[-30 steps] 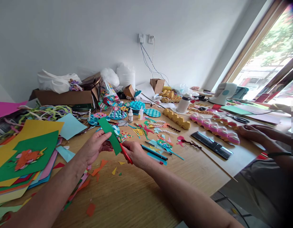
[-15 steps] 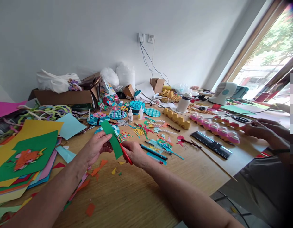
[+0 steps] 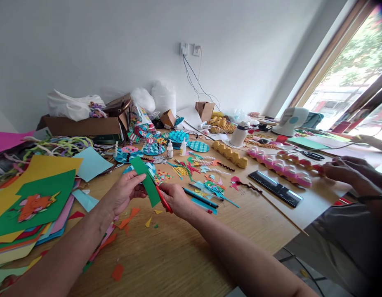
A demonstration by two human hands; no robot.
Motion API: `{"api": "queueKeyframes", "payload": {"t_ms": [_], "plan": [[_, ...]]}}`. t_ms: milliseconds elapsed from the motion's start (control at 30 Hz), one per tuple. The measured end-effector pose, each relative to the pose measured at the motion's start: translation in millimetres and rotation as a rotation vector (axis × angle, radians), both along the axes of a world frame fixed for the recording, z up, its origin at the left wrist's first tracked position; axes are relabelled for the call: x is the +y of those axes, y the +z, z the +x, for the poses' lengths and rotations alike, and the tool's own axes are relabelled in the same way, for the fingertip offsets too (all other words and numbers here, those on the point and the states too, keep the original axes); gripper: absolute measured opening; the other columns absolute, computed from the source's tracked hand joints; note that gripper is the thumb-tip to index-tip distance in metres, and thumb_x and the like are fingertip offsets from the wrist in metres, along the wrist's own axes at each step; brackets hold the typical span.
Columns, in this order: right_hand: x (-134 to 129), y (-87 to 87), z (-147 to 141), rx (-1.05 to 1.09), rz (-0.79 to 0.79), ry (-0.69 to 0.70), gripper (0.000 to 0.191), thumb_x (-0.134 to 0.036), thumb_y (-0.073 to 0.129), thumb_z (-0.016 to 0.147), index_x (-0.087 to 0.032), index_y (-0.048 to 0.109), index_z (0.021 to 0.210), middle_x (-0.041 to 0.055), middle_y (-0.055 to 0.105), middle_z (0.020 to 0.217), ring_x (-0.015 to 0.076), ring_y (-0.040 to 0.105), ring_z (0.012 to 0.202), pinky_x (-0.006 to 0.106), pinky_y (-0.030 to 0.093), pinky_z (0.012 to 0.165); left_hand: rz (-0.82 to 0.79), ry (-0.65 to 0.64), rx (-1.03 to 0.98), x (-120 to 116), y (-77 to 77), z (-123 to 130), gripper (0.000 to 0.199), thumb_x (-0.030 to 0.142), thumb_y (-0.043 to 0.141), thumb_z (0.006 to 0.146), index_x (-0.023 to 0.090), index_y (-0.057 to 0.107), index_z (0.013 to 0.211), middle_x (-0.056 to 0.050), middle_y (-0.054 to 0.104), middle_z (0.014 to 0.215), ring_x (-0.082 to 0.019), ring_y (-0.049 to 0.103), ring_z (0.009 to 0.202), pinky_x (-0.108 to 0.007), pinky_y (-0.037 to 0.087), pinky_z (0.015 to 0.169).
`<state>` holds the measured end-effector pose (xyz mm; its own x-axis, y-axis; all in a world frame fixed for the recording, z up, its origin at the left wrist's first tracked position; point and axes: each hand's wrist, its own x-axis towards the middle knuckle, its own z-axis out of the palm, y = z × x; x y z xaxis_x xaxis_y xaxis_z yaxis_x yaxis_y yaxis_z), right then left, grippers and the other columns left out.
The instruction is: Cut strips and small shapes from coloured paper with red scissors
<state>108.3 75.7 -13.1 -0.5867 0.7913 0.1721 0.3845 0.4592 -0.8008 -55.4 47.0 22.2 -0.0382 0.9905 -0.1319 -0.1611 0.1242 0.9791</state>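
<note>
Green paper strip (image 3: 152, 193) meets red-handled scissors (image 3: 165, 201) between two bare hands above a wooden surface (image 3: 191, 255).

The left forearm angles up from the lower left corner, its grip (image 3: 130, 187) pinching the strip with the thumb flat on top and fingers curled beneath; the strip slants, its lower end nearest the wearer. The right forearm reaches in from the lower right, knuckles up, its grip (image 3: 177, 200) closed around the scissor handles, the blades at the strip's right edge; how far apart they stand cannot be told. Orange scraps (image 3: 117, 272) lie below the hands, dark pens (image 3: 203, 199) just beside the right one, and a larger green sheet (image 3: 59, 202) to the left. At far right, a co-worker's hands (image 3: 347, 171) bend together over the surface.
</note>
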Motion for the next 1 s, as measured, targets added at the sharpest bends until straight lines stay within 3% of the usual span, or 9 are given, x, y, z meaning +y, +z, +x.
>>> {"api": "queueKeyframes", "payload": {"t_ms": [300,1000], "plan": [[-0.2,-0.8,-1.8,-0.012,0.016,0.006,0.036,-0.039,0.039,0.088,-0.015,0.051,0.064,-0.0039,0.046,0.048,0.0068,0.041,0.048,0.019,0.026,0.046,0.072,0.057,0.023,0.7,-1.9,-4.9,0.02,0.029,0.068,0.067,0.017,0.056,0.076,0.001,0.068,0.061,-0.011,0.06,0.049,-0.019,0.048,0.042],[-1.0,1.5,-0.9,-0.001,-0.041,0.003,0.032,-0.035,0.041,0.088,-0.014,0.054,0.068,-0.0034,0.049,0.051,0.0066,0.043,0.048,0.018,0.027,0.046,0.017,-0.002,-0.022,-0.7,-3.3,3.0,0.023,0.031,0.07,0.064,0.015,0.057,0.076,0.0,0.066,0.06,-0.01,0.059,0.048,-0.019,0.047,0.043]]}}
